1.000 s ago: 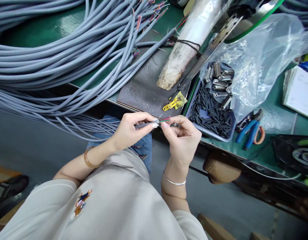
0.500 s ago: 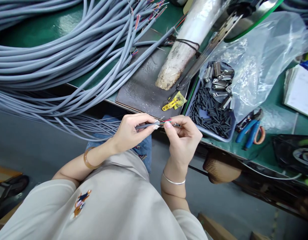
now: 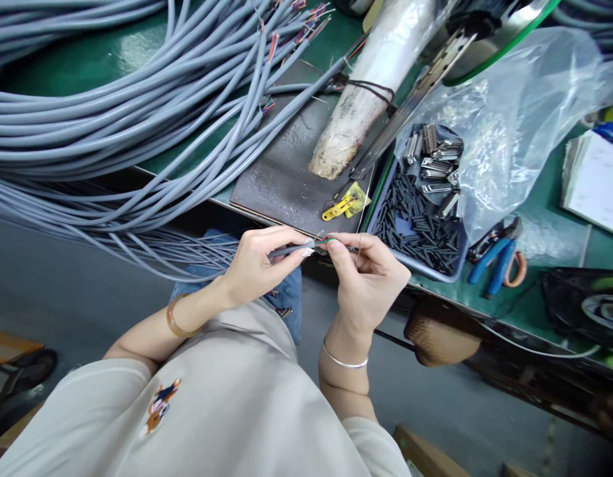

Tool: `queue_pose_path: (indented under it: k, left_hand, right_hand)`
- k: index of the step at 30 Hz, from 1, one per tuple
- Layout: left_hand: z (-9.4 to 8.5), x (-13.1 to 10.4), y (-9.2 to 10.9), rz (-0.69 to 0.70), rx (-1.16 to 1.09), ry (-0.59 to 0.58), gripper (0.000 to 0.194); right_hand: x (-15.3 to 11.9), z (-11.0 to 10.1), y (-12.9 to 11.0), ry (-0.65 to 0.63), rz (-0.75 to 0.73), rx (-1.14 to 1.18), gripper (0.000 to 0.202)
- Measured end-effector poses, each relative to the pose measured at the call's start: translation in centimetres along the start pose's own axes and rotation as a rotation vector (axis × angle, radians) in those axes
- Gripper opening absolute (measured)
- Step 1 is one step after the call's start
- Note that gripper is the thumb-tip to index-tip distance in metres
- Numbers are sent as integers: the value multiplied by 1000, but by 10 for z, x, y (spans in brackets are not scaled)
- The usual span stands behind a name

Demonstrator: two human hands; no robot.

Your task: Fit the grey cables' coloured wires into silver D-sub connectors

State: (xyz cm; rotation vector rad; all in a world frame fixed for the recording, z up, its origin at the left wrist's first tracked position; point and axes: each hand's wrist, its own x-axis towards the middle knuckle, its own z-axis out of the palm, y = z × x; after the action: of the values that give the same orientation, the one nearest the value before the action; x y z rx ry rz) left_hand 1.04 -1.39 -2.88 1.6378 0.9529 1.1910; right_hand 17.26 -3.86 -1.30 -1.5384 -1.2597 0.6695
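Grey multicore cable (image 3: 286, 251) by the near edge of the bench (image 3: 549, 252), pinched in fingers of the left hand (image 3: 254, 263), with exposed coloured wires (image 3: 322, 242) gripped in fingers of the right hand (image 3: 370, 281).

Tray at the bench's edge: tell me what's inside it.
Inside the tray, many short black pieces lie heaped, with silvery metal parts towards the far end. The clear plastic bag overlaps its far right side; whatever lies beneath the heap is covered.
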Motion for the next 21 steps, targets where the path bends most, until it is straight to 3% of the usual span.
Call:
queue_pose_path:
  k: [5,9,11,14,16,21]
  left_hand:
    - [1,-3,3,-18,-29,21,8]
    - [3,-6,11,-280,-386,49,19]
    - [2,-7,14,-383,-598,13,29]
    - [-2,-7,16,-427,-740,-19,35]
    - [-4,-6,16,-424,-740,-27,34]
    - [-7,-2,11,-321,-646,-20,24]
  right_hand:
    - [-5,-3,-6,-6,-129,-97,15]
    - [-16,2,-13,55,-310,-176,16]
    - [-18,6,-14,46,-249,-70,17]
    - [-14,9,-17,-30,-68,164,17]
    - [-10,8,-19,-54,-13,224,14]
    - [-4,2,-24,-17,33,116,14]
